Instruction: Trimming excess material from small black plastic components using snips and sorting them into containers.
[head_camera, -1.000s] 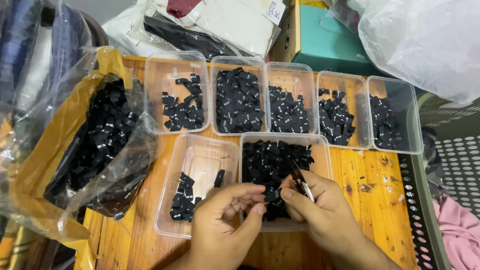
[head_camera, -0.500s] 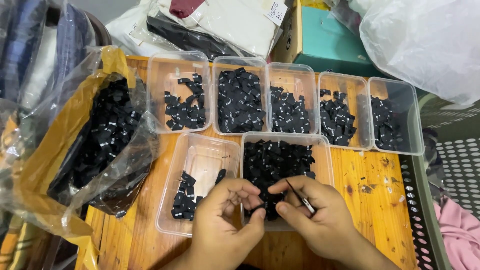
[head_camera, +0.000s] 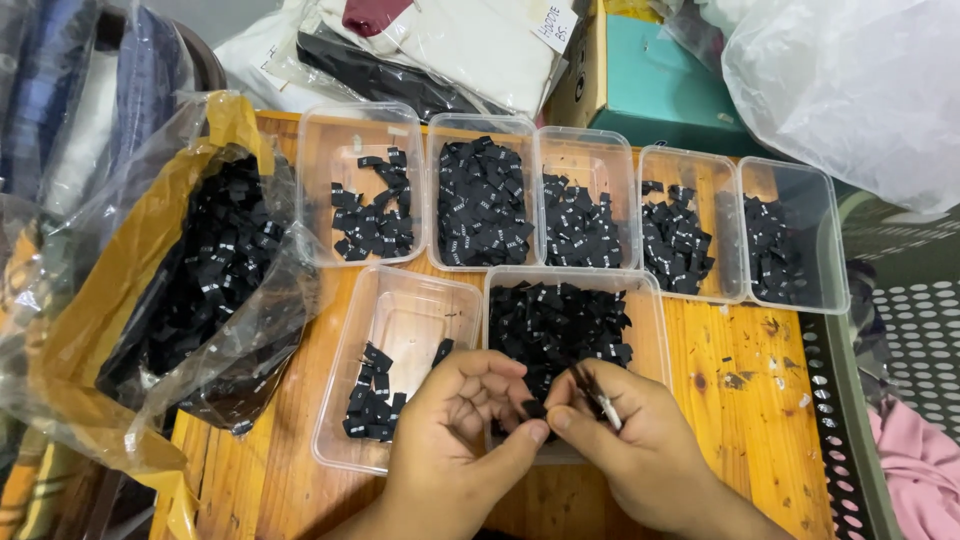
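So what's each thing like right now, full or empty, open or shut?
Left hand: pinching a small black tag with the right hand.
Right hand: shut on a thin tool, fingertips on the tag.
Black tag: held between both hands.
Front right tub: open, heaped with tags.
Front left tub: open, nearly empty.
Five back tubs: open, partly filled.
Plastic bag: open, full of tags.

small black tag (head_camera: 535, 409) pinched btwn both thumbs (over full tray (head_camera: 650, 330)).
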